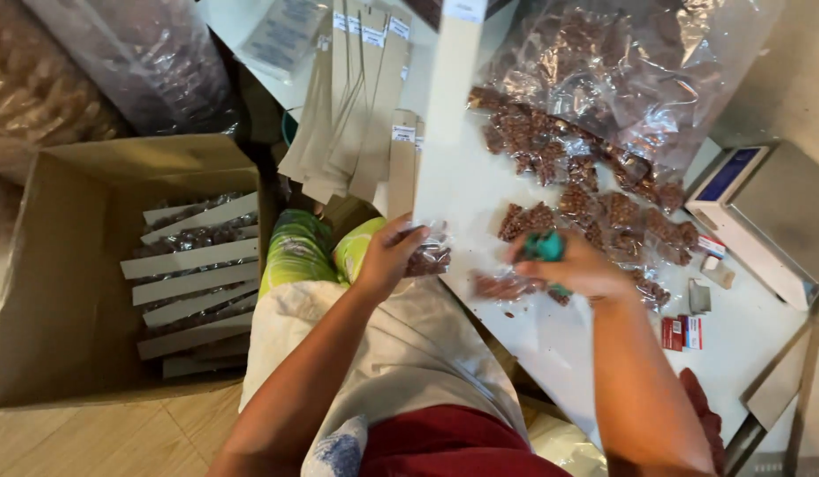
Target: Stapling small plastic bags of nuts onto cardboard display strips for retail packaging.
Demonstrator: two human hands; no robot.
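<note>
My left hand [387, 256] grips a small clear packet of brown nuts [427, 256] at the near edge of the white table [551, 336]. My right hand [579, 267] is closed around a small teal tool [544, 246], held just right of that packet. Several small filled packets of brown nuts [604, 216] lie on the table beyond my right hand. A large clear bag of the same nuts [621, 71] sits at the far side.
A cardboard box [65, 291] on the floor at left holds several finished packets with white header cards [193, 274]. Folded brown card headers [361, 115] lie fanned at the table's far left. A weighing scale [772, 216] and small red boxes [682, 332] stand at right.
</note>
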